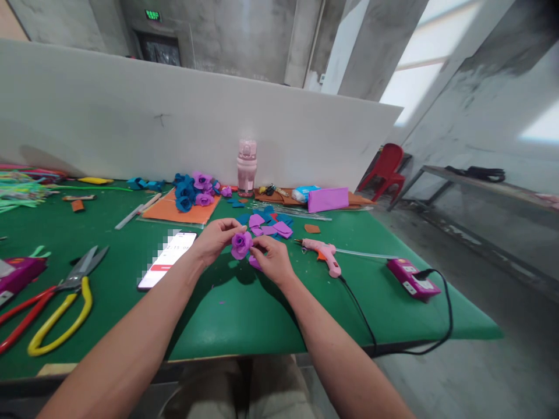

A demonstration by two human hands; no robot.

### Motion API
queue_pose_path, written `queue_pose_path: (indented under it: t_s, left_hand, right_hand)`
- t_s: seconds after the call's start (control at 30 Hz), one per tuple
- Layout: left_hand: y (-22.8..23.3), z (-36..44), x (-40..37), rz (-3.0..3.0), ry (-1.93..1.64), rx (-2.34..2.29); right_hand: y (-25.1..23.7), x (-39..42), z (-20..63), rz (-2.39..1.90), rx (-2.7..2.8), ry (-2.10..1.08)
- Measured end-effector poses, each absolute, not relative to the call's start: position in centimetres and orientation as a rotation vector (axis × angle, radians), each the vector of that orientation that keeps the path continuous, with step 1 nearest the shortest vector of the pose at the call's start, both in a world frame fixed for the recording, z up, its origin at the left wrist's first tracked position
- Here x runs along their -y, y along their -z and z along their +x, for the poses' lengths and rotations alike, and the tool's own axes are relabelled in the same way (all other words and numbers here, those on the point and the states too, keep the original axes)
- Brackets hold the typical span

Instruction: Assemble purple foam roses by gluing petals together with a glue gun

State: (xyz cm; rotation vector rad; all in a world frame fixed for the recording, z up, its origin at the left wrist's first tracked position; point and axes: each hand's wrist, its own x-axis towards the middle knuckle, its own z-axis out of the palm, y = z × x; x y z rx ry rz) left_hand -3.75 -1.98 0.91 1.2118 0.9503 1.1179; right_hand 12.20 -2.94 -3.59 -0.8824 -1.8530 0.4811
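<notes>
A purple paper flower (241, 245) with layered petals is held up above the green table, between my two hands. My left hand (218, 237) pinches it from the left, thumb and fingertips at its upper edge. On the other side, the fingers of my right hand (271, 257) are closed on its right edge. A loose purple petal (255, 263) shows partly behind my right fingers. Just beyond lie purple paper petals (283, 229) and blue petals (269, 212) in a loose pile. A pink glue gun (322, 252) rests to the right of my right hand.
Left of my arm are a lit phone (168, 262) and large scissors (65, 297). Finished blue and purple flowers (185, 192) sit on orange paper (174, 214). A pink bottle (247, 169) stands by the white partition (174, 116). A black cord (358, 314) runs to a purple power strip (408, 278).
</notes>
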Motion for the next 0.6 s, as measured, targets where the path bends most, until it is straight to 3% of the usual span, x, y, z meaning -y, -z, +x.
queue_pose_path:
  t_s: [0.6]
  left_hand:
    - [-1.03,-3.96,2.09,1.194,-1.045,-0.863]
  right_hand:
    - [3.81,2.79,12.33,-0.88,1.892,-0.438]
